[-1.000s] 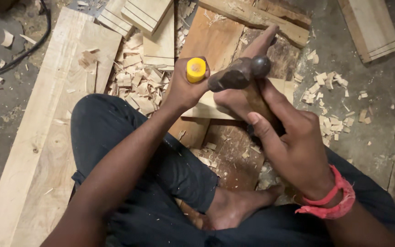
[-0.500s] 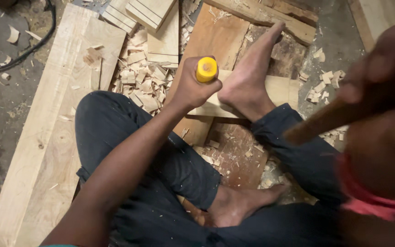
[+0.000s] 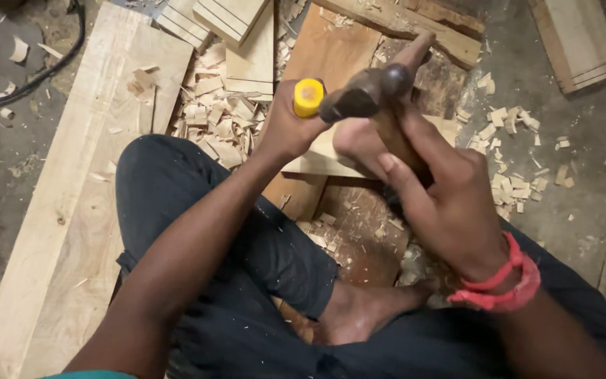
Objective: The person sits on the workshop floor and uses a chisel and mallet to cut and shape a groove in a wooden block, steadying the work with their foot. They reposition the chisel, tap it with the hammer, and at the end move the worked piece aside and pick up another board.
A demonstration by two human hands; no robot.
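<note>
On the chip-strewn workshop floor (image 3: 569,203), our left hand (image 3: 285,130) wraps the yellow-capped chisel (image 3: 308,97) upright while right-hand (image 3: 450,203) fingers clench the hammer (image 3: 362,95), its head at the cap.

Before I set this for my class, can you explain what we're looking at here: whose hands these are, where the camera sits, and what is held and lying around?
There is no machine here. The single view comes from a camera worn on a person's head, looking down at their own lap and hands. The person sits on the floor in dark trousers, barefoot.

The left hand grips a chisel with a yellow handle, held upright. The right hand, with a red band at the wrist, holds a hammer; its dark head is right at the yellow handle's top.

One foot rests on a pale wooden block. Around it lie wood chips, a long plank and more boards.
</note>
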